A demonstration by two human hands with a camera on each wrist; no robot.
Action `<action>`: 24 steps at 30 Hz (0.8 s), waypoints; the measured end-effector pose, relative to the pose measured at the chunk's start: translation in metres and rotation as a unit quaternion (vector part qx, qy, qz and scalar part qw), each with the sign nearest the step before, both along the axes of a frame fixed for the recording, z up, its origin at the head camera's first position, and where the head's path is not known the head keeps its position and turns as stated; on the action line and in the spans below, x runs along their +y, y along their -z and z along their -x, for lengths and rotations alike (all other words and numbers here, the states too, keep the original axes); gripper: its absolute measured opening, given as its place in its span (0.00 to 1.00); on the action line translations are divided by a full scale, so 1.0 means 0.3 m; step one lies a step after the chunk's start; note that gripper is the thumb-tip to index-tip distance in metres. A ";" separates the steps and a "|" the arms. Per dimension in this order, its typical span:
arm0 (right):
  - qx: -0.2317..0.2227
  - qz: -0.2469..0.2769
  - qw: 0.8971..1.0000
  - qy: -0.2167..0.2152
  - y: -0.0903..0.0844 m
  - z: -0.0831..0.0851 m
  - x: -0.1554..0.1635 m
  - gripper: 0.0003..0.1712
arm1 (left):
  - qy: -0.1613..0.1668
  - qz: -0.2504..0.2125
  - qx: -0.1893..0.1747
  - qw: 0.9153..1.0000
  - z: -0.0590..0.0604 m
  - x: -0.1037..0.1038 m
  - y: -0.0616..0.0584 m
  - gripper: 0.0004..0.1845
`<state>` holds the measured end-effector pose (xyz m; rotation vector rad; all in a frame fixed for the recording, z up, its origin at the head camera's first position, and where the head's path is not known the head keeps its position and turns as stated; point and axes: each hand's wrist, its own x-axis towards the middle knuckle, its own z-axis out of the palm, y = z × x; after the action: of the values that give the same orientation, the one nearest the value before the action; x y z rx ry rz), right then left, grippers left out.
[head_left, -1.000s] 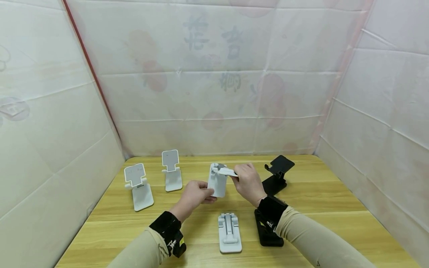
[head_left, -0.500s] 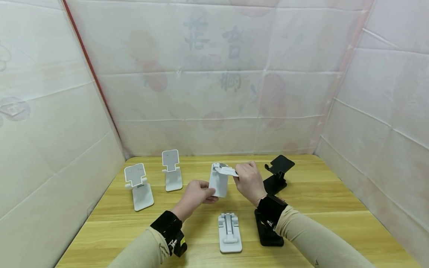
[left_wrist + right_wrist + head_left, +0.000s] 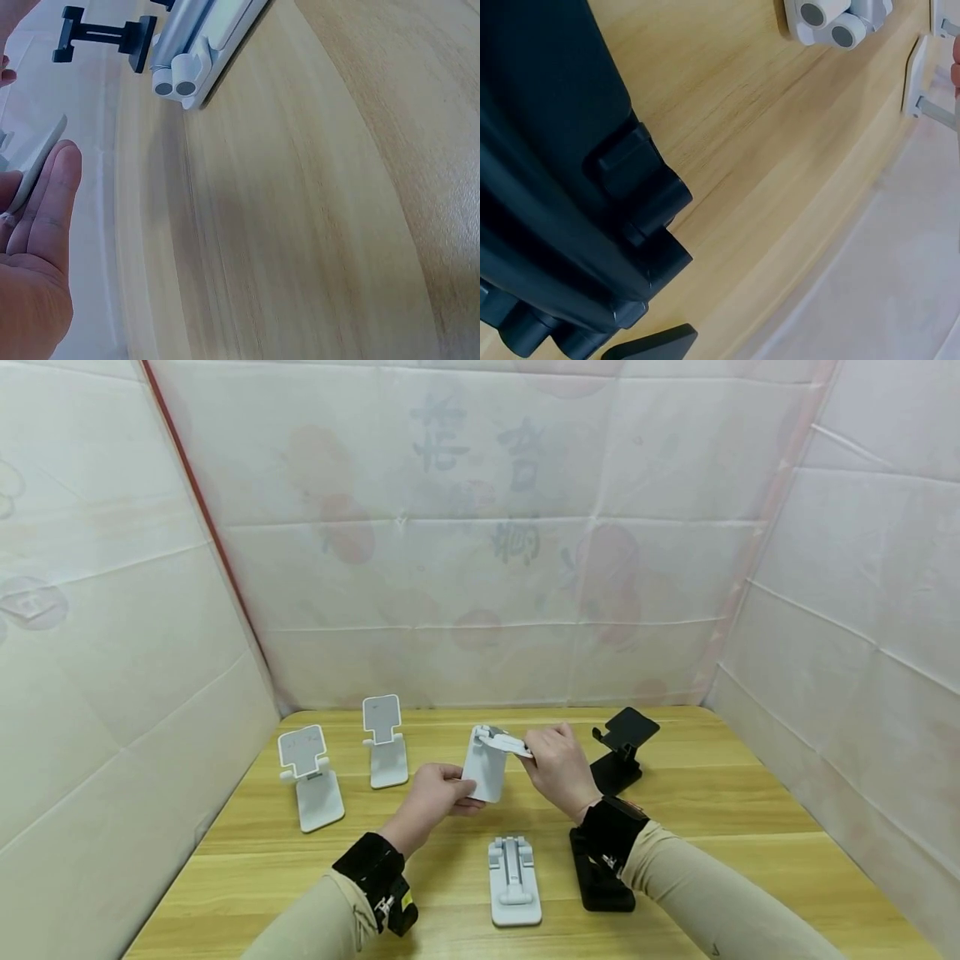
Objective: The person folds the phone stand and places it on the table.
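Fingers: the left hand [image 3: 435,793] pinches the lower edge of a white phone stand [image 3: 486,766], thumb on top and fingers curled beneath; the right hand [image 3: 558,767] pinches the stand's hinged arm [image 3: 504,742] at its top end.
Held stand: lifted off the surface [image 3: 750,852], tilted up between the two hands at the middle, so one hand steadies the base plate while the other works the arm on its hinge.
Folded stands: a white one [image 3: 513,881] lies flat just in front of the hands; a black one [image 3: 596,881] lies beside it, partly under the right wrist.
Opened stands: two white ones [image 3: 309,777] [image 3: 385,742] stand upright at the left, a black one [image 3: 622,747] at the right, apart from the folded ones.
Left wrist view: only a palm [image 3: 34,262] and a pale edge show, so the grip there is hard to read.
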<state>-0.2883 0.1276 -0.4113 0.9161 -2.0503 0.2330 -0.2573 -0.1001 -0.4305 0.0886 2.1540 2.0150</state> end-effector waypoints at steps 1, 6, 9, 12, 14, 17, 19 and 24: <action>-0.002 -0.002 1.000 -0.004 0.000 -0.001 0.002 0.16 | -0.003 0.000 -0.001 1.000 0.001 -0.002 0.002 0.17; -0.017 -0.009 1.000 -0.016 -0.006 -0.006 0.009 0.11 | -0.017 0.002 0.000 1.000 0.008 -0.018 0.013 0.16; -0.027 -0.010 0.999 -0.024 -0.014 -0.008 0.012 0.12 | -0.034 0.006 0.001 0.999 0.013 -0.029 0.020 0.16; -0.029 -0.012 0.999 -0.036 -0.021 -0.008 0.015 0.13 | -0.054 0.012 0.001 0.998 0.017 -0.038 0.027 0.15; -0.027 -0.017 0.999 -0.044 -0.027 -0.009 0.015 0.12 | -0.063 0.014 0.002 0.998 0.018 -0.044 0.027 0.15; -0.019 -0.027 0.998 -0.057 -0.040 -0.012 0.010 0.11 | -0.072 0.015 0.007 0.997 0.020 -0.049 0.028 0.15; -0.014 -0.037 0.997 -0.063 -0.049 -0.015 0.007 0.10 | -0.076 0.016 0.007 0.997 0.022 -0.052 0.030 0.15; -0.002 -0.057 0.996 -0.069 -0.055 -0.019 0.004 0.08 | -0.080 0.022 0.003 0.997 0.024 -0.054 0.032 0.14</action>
<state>-0.2825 0.1289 -0.3949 1.1307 -2.0225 0.1928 -0.2644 -0.1163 -0.4400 -0.0876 2.2729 2.0508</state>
